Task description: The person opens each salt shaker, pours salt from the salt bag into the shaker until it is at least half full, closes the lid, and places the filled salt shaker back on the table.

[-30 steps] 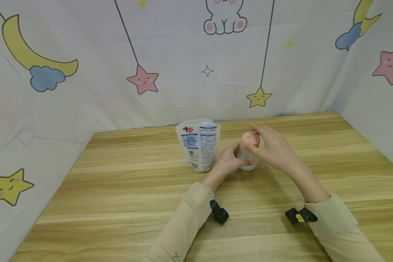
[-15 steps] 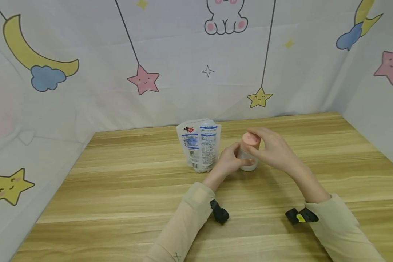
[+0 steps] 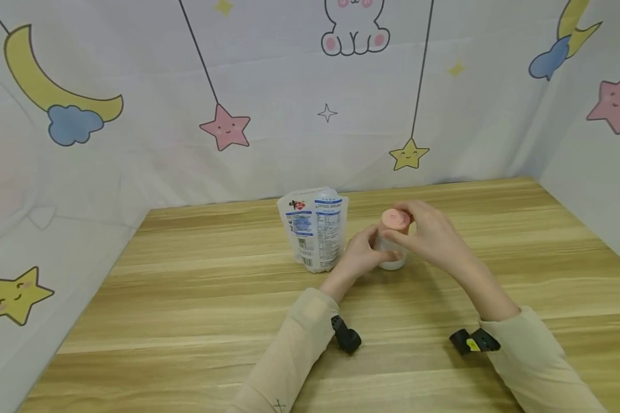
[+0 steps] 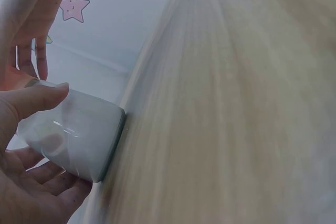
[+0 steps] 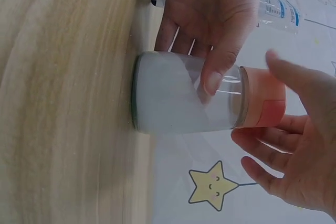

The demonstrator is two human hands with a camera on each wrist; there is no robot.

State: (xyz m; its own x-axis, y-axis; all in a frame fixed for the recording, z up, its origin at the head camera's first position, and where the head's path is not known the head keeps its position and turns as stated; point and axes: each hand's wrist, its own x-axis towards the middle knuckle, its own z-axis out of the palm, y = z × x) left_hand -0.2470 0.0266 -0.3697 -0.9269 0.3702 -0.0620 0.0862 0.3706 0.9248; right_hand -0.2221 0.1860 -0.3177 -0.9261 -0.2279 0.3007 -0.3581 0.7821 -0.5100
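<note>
A clear glass jar (image 5: 168, 93) with white contents stands upright on the wooden table, its pink lid (image 3: 395, 218) on top. My left hand (image 3: 359, 252) holds the jar's body from the left, with the thumb across the near side and the fingers behind, as the left wrist view of the jar (image 4: 84, 135) shows. Round the lid curl the fingers and thumb of my right hand (image 3: 436, 235). In the right wrist view that thumb is blurred at the lid's edge, and a redder patch shows on the lid (image 5: 262, 93).
Just left of the jar stands a white plastic pouch (image 3: 315, 229) with blue and black print. Behind the wooden table (image 3: 196, 321) hangs a white cloth (image 3: 289, 69) printed with stars and moons. Each sleeve cuff carries a black strap.
My right hand's fingers have shifted slightly round the lid, regripping it. The left hand, jar and pouch stay in place.
</note>
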